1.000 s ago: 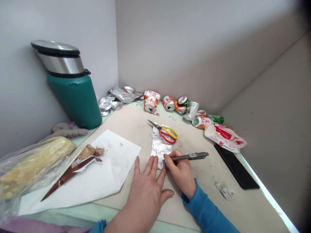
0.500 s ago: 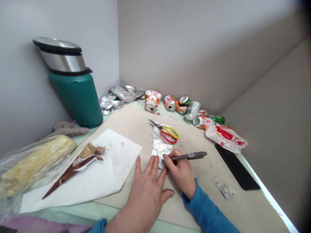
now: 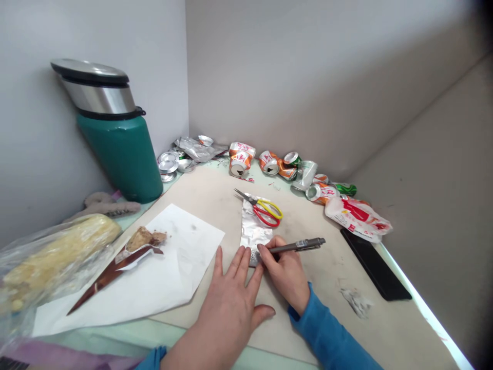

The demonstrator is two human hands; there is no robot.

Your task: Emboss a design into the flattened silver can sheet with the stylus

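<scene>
A thin silvery metal sheet, crinkled and with small dark marks near its lower end, lies on the beige board. My left hand rests flat with fingers spread, its fingertips at the sheet's lower left edge. Held in my right hand is a dark grey pen, slanting up to the right. The fingers hide the pen's tip, which is over the marked end of the sheet. Scissors with one red and one yellow handle lie across the sheet's upper part, blades pointing up left.
Crushed cans and can ends line the back. A green bottle stands left, behind bagged yellow food. White paper carries a brown wrapper. At right are a phone, a tissue packet and crumpled scrap.
Very little differs. My right hand and the pen have shifted slightly left, while my left hand stays flat at the sheet. The whole view has drifted a few pixels.
</scene>
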